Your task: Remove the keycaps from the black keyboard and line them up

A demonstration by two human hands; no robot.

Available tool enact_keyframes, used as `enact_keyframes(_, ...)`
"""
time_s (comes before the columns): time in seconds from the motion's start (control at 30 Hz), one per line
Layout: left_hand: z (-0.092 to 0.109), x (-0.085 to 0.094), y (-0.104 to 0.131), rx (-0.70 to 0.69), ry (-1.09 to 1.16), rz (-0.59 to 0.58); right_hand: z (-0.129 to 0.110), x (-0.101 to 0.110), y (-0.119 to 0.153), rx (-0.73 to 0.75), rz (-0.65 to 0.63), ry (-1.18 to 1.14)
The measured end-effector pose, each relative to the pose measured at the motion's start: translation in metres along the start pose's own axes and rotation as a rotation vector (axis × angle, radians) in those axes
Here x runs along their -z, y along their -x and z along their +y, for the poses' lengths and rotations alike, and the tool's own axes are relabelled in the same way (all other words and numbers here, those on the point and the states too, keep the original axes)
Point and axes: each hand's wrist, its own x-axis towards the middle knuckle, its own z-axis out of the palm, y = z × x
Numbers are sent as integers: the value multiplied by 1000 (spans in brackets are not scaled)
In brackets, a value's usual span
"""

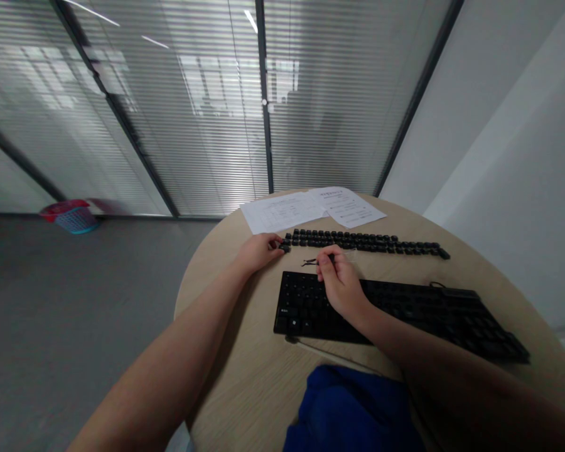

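At the left end of rows of loose black keycaps (343, 240), my left hand (260, 252) has its fingers closed around a keycap (285, 248). My right hand (343, 282) is closed on a keycap puller (309, 262), whose thin dark prongs stick out to the left and whose fine wire shows on the other side. It hovers over the upper part of a black keyboard (424, 307). Several key positions near the keyboard's upper left look bare, though the dim picture hides detail. My right hand and forearm cover part of the keyboard's middle.
Printed paper sheets (287, 212) lie at the far side of the round wooden table (245, 333). A pale cable (334, 359) runs along the keyboard's near edge, beside a blue cloth (353, 408). A red and blue basket (78, 218) stands on the floor by the glass partition.
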Motion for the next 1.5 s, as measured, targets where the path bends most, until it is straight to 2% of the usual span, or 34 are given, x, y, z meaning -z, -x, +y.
enact_keyframes(0.5, 0, 1, 1, -22, 31, 25, 0, 1, 0, -7, -4, 13)
enact_keyframes(0.67, 5, 9, 4, -11, 87, 30, 0, 2, 0, 0, -1, -27)
enact_keyframes(0.77, 11, 17, 8, -45, 146, 36, -3, 3, 2, -14, -53, -117)
enact_keyframes(0.87, 19, 21, 12, -162, 196, -60, -5, 4, 5, -45, -163, -179)
enact_keyframes(0.97, 31, 20, 17, -275, 214, -224, -5, 4, 7, -43, -287, -165)
enact_keyframes(1.07, 42, 16, 21, -333, 191, -322, -5, 4, 7, -22, -320, -73)
enact_keyframes(1.3, 50, 8, 23, -357, 134, -373, -15, 4, 4, 28, -349, 143)
enact_keyframes(1.5, 48, 7, 21, -368, 138, -361, -18, 5, 4, 43, -392, 162)
